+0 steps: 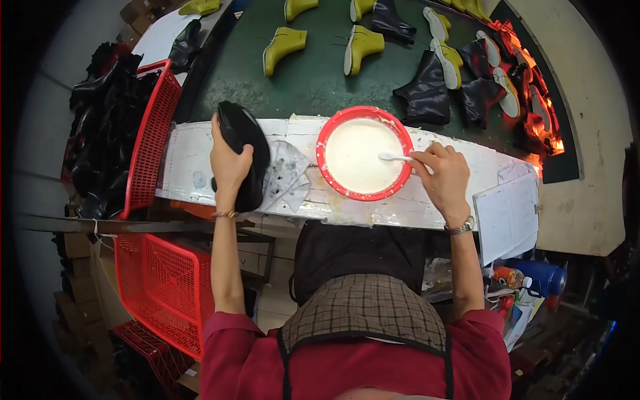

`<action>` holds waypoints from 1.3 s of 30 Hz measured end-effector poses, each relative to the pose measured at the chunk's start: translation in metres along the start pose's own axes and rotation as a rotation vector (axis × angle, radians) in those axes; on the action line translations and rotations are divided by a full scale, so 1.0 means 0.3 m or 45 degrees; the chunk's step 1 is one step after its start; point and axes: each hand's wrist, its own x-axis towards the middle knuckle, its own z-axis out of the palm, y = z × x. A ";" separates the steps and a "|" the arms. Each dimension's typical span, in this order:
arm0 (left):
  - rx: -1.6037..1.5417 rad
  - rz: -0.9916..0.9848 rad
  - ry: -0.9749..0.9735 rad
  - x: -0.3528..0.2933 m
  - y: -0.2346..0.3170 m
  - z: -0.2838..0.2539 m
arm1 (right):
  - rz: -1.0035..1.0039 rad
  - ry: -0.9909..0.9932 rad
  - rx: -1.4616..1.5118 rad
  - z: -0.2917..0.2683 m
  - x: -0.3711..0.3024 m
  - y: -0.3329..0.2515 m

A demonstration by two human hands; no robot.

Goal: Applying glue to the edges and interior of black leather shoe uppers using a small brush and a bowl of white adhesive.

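One boot upper in the left hand, one brush in the right, over a bowl of white paste.

The left hand is clamped around a single black boot upper, holding it down on the white counter just beside a scrap of clear plastic. The right hand pinches one white brush, its tip dipped into the one red bowl of white paste, which sits mid-counter between the two hands. Two red baskets stand at the left: the upper basket is stuffed with black uppers, the lower basket sits under the counter. Beyond, on the green belt, I count at least six yellow-green boot forms and several black boots.
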 end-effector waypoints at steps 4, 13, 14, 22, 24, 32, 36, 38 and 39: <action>-0.434 -0.243 -0.512 -0.017 0.162 -0.169 | 0.202 -0.004 0.340 0.023 -0.037 0.053; -0.478 -0.371 -1.419 -0.069 0.447 -0.133 | -0.277 0.065 0.842 -0.050 0.164 -0.072; -0.517 -0.371 -1.473 -0.069 0.445 -0.125 | -0.289 0.063 0.845 -0.040 0.178 -0.079; -0.672 -0.399 -1.061 -0.051 0.498 -0.164 | -0.189 0.220 0.819 0.001 0.140 -0.080; -0.731 -0.388 -0.925 -0.056 0.490 -0.158 | -0.176 0.256 0.831 0.006 0.133 -0.096; -0.718 -0.095 -0.323 -0.061 0.476 -0.076 | -0.052 0.216 0.968 0.033 0.103 -0.146; -0.030 0.228 0.016 0.003 0.377 -0.036 | 0.183 0.227 0.834 0.049 0.078 -0.097; 0.078 0.175 -0.012 0.029 0.253 -0.006 | 0.295 0.161 0.460 0.033 0.055 -0.036; -0.002 0.164 -0.040 0.030 0.191 0.018 | 0.302 0.089 0.291 0.036 0.045 -0.015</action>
